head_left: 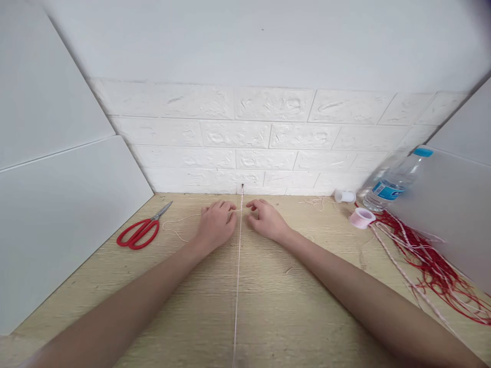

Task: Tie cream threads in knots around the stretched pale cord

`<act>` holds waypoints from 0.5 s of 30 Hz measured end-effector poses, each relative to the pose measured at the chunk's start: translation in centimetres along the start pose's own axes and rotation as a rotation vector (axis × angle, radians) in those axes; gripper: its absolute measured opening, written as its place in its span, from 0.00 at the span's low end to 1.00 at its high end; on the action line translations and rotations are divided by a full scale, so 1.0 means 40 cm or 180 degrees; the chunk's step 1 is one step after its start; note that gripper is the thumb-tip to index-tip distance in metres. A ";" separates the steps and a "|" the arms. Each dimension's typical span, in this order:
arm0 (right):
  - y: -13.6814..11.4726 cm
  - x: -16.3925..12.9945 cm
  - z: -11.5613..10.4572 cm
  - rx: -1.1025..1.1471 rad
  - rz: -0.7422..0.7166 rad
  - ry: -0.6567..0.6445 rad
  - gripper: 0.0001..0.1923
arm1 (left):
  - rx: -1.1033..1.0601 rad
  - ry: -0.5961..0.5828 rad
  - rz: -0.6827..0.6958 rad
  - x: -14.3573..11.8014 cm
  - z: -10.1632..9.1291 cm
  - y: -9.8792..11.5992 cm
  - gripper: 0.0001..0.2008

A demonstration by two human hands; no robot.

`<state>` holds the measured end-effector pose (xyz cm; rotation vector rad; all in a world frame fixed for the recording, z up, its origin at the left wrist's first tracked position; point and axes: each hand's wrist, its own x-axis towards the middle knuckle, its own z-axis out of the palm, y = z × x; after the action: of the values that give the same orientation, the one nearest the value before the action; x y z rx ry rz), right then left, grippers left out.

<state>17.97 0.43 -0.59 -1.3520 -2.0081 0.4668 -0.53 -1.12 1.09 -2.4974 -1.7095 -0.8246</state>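
A thin, pale pink cord (238,266) runs taut down the middle of the table, its braided upper end fixed at a small dark point on the wall base. My left hand (217,222) lies just left of the cord with its fingers curled. A fine cream thread (180,218) loops out on its left side, and a short stretch spans from its fingers to the cord, so the hand is closed on the thread. To the right of the cord, my right hand (266,220) has thumb and forefinger apart, with nothing visible between them.
Red-handled scissors (143,230) lie at the left. At the right are a pink thread spool (361,218), a white spool (345,196), a water bottle (395,181) and a heap of red cords (429,255). A white brick-patterned wall (253,134) stands behind.
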 end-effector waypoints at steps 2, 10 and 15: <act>-0.005 0.025 0.003 -0.0014 0.0078 -0.0115 0.14 | -0.0084 -0.0027 -0.0035 0.016 0.009 0.001 0.11; 0.003 0.043 0.025 0.0522 0.0001 -0.0123 0.11 | -0.0056 0.0039 0.0103 0.031 0.024 0.002 0.12; 0.007 0.030 0.031 0.0451 -0.0195 -0.0081 0.10 | 0.0119 0.0057 0.0271 0.023 0.023 0.004 0.11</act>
<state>17.00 1.70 -1.25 -1.2011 -1.9910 0.5892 0.24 -0.14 0.74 -2.5109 -1.5855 -0.7981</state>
